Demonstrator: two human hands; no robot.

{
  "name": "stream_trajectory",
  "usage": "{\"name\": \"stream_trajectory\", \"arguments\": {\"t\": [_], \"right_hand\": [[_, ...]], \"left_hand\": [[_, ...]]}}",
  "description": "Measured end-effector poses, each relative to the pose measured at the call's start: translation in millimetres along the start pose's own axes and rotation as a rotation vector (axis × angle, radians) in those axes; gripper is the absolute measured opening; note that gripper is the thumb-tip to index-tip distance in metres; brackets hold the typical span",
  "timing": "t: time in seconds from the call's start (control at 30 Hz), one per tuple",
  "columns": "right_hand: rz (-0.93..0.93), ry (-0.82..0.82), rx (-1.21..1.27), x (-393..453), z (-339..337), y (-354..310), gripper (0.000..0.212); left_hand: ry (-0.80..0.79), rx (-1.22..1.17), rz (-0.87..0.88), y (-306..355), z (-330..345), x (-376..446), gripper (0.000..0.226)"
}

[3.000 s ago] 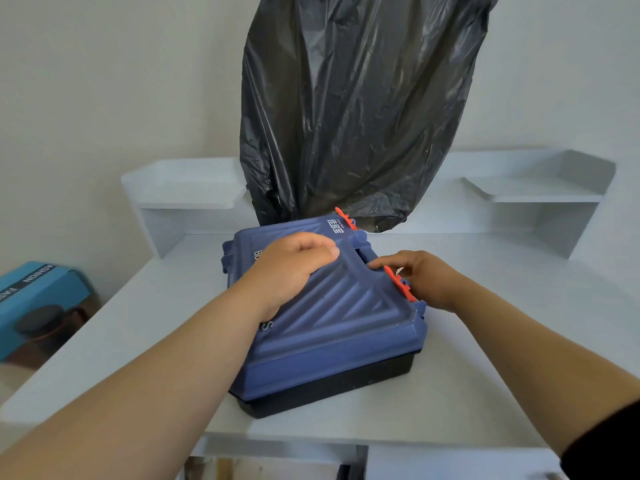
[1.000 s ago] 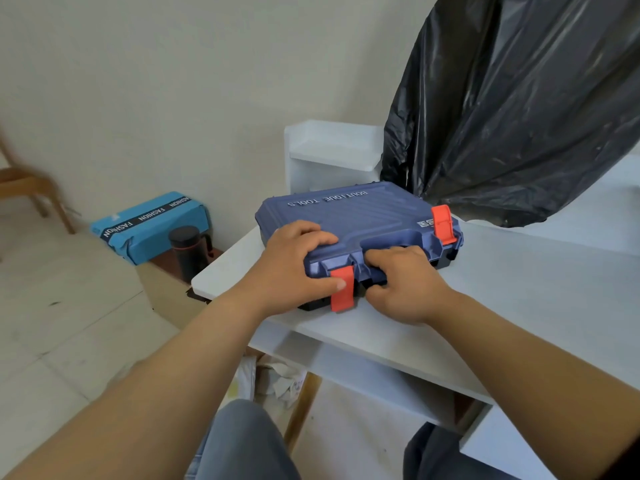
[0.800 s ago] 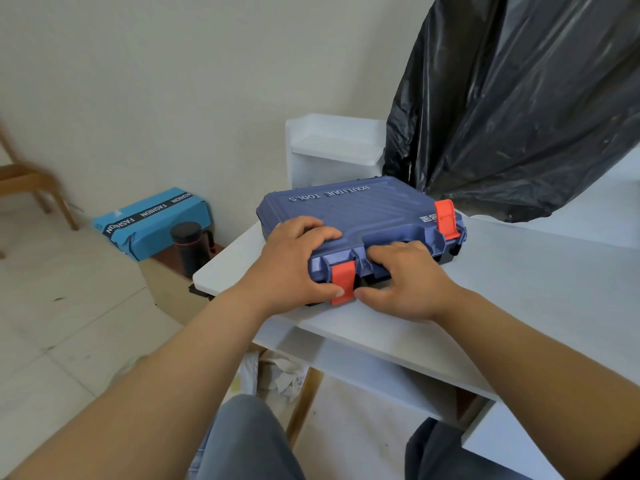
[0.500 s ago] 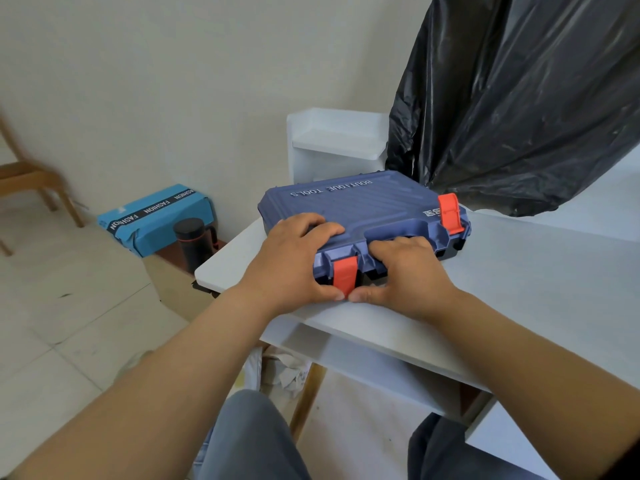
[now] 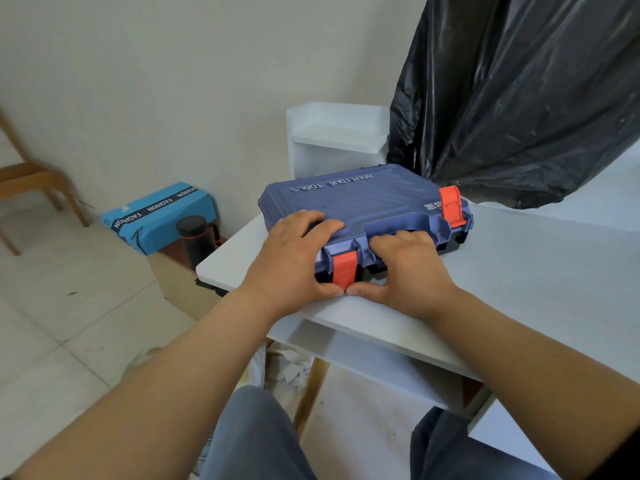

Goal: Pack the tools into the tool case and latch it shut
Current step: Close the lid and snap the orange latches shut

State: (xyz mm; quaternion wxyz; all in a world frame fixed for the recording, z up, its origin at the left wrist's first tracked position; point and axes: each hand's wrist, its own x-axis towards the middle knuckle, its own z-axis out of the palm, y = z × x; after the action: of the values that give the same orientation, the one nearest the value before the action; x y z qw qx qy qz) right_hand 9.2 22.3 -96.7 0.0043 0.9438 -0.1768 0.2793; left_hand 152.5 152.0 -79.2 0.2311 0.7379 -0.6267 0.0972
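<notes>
**Both hands on the closed tool case at the desk's near corner**

Nearest, at 6 o'clock: grey trouser knees [image 5: 256, 441] below the desk [image 5: 519, 278] edge. Further in, left hand [image 5: 294, 258] laid palm-down over the near left corner of the blue tool case [image 5: 363, 199], fingers curled loosely on the lid, thumb tip at the foot of the near orange latch [image 5: 344, 269]. Right hand [image 5: 408, 268] just at 3 o'clock of that latch, fingers hooked into the handle recess, thumb tip meeting the left thumb. Lid down; near latch lying flat against the front. Second orange latch [image 5: 450, 205] at 2 o'clock, tilted outward. Beyond, black plastic bag [image 5: 519, 98] touching the case's far corner. White shelf unit [image 5: 336, 133] behind. At 9 o'clock on the floor, blue box [image 5: 156, 213], black flask [image 5: 194, 237].
</notes>
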Motion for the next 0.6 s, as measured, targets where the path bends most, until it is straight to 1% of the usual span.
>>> {"name": "stream_trajectory", "arguments": {"t": [0.17,0.33,0.5,0.6], "right_hand": [[0.010,0.007,-0.005,0.5,-0.2,-0.3,0.054],[0.028,0.049,-0.030,0.1,1.2,-5.6,0.050],[0.015,0.026,-0.090,-0.7,2.4,-4.3,0.049],[0.001,0.004,-0.061,0.2,-0.2,-6.2,0.048]], "left_hand": [[0.013,-0.009,-0.009,-0.3,1.4,-0.2,0.084],[0.030,-0.016,-0.009,-1.3,2.9,-0.5,0.080],[-0.002,0.002,0.005,-3.2,0.2,2.5,0.080],[-0.015,0.030,0.001,-4.2,-2.1,4.5,0.078]]}}
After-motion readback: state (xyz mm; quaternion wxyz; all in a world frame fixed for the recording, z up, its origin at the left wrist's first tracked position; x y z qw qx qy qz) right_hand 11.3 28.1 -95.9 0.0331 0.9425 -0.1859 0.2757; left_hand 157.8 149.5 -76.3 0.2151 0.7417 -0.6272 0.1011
